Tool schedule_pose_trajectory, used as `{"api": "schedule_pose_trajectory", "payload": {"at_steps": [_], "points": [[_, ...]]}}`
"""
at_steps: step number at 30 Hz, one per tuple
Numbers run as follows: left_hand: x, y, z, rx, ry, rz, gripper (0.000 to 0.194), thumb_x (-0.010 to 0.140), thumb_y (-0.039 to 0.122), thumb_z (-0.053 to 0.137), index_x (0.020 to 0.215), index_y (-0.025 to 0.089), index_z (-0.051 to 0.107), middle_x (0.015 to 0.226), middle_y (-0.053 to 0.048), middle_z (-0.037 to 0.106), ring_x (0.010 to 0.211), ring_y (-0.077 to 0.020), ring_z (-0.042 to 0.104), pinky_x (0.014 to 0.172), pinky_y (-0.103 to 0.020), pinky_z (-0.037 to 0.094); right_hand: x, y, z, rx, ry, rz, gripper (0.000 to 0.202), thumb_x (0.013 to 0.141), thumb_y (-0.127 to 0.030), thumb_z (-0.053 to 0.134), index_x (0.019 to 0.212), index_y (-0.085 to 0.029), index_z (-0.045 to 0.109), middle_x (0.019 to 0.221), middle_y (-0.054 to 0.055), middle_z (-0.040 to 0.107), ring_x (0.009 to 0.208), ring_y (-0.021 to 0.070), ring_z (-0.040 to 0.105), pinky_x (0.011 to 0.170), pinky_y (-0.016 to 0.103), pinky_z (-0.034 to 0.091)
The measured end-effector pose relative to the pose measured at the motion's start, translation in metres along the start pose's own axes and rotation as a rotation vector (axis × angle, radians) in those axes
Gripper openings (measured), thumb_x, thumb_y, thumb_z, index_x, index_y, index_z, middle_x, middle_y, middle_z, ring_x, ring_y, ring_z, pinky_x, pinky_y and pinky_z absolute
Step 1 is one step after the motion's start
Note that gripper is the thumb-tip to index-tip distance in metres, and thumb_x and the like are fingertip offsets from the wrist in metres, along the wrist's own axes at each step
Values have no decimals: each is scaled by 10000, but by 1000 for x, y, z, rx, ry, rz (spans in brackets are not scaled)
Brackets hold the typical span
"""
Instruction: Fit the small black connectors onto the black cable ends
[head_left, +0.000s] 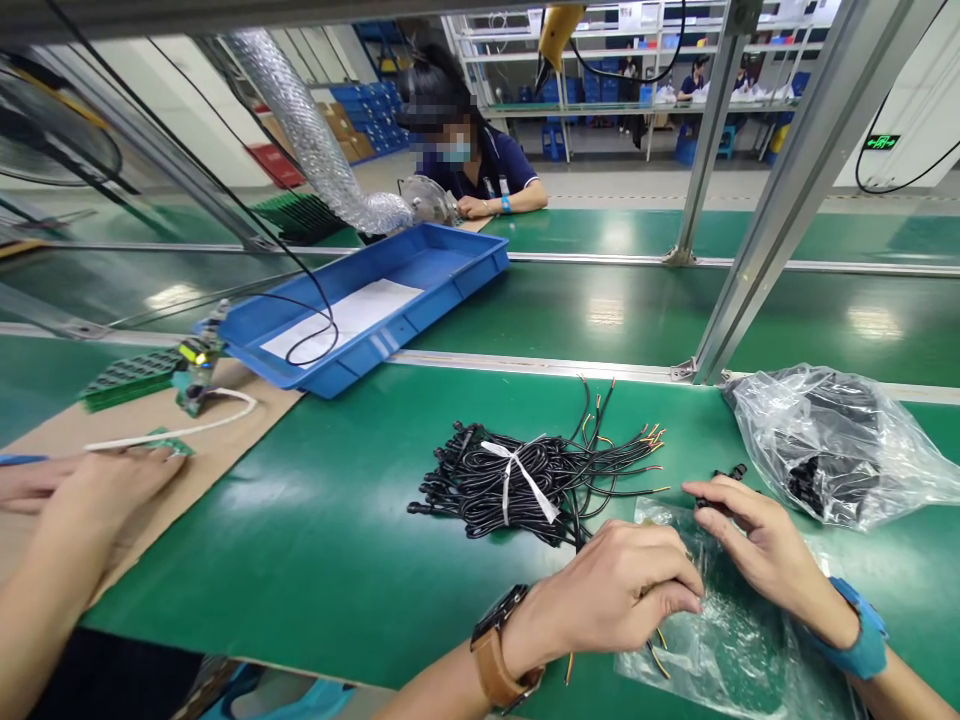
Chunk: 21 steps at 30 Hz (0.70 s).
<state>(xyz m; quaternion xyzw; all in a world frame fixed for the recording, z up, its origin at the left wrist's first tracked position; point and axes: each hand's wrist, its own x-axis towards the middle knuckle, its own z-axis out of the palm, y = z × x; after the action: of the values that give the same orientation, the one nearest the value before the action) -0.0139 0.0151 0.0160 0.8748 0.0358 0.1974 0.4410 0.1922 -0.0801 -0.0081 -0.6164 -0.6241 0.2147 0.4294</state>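
Head view: green bench (337, 560) across the frame, two bare hands at work lower right. Left hand (619, 580), brown watch strap at the wrist, lower centre-right; fingers curled, thumb near the forefinger. Bare wire ends (658, 660) show just below it; cannot tell whether the fingers grip that cable. Right hand (772, 550), blue wristband, farther right; thumb and forefinger a little apart, a small black piece (702, 502) between their tips. Cannot tell if it is pinched. More small black parts (732, 472) just beyond the forefinger.

Black cable bundle (487, 490) mid-frame, lying on the bench beyond the left hand, bound with a white tie (534, 490); connectors toward frame left, stripped ends fanned toward frame right. Flat clear bag (742, 625) beneath both hands, lower right. Fuller plastic bag (840, 440) with black parts inside, right edge.

Blue tray (341, 380), upper left of centre, paper sheet (352, 312) within. Co-worker's hand (97, 490) at far left, fingers on a green circuit board (177, 446) over brown cardboard (187, 490). Another person (514, 165) sits at the far bench, top centre.
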Motion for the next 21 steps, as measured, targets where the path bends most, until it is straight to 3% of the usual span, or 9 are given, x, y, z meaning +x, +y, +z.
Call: {"api": "schedule_pose_trajectory", "payload": {"at_steps": [4,7,12,21], "points": [[0,0,4,42,343,-52,142,937,162,557,822,153,640,714,-22,651,633,-114,568,605,-240,423,-4,-2,1,246,-121,205,319,996,-429,575,1205,-218,693,994,72,729,842,181,696,770,302,587],[2,0,7,92,462,-88,152,937,144,552,800,159,616,698,-14,636,617,-102,557,583,-224,405,-6,-9,6,464,-186,306,345,982,-457,602,1197,-196,664,890,54,725,791,168,691,754,296,580],[1,-7,13,158,449,-58,132,945,136,553,825,163,603,714,-4,638,629,-94,574,587,-217,405,-9,-21,13,618,-242,319,306,983,-430,621,1158,-182,658,868,39,712,798,144,675,766,276,557],[0,-10,14,206,390,-52,162,972,149,517,831,169,595,710,2,629,632,-92,576,571,-224,392,-9,-23,14,620,-234,309,328,984,-455,610,1137,-168,652,834,41,698,780,151,669,745,292,557]]}}
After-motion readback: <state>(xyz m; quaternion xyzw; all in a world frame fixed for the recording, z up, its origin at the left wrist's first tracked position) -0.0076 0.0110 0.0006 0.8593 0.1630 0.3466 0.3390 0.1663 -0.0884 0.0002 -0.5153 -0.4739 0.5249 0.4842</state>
